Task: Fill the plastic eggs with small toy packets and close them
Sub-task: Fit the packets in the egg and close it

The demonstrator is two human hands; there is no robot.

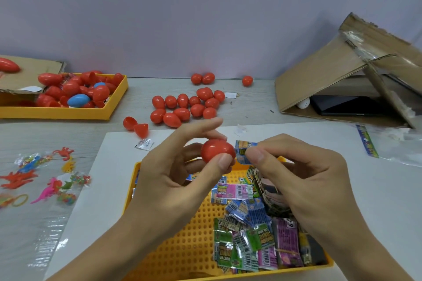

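A pale wood-grain table [251, 107] is running back to a plain grey wall [205, 18], with a white sheet [365, 189] lying beneath both hands. The left hand [173, 178] is gripping a glossy red plastic egg half [217, 150] between thumb and fingers. The right hand [303, 173] is pinching a small blue crinkly toy packet [243, 151] against the egg's right side. Below the hands, a perforated yellow plastic tray [182, 235] is holding more foil packets [258, 235]. Beyond the hands, smooth closed red eggs [187, 107] are clustering, leaving bare tabletop toward a torn cardboard box [342, 80] far right.
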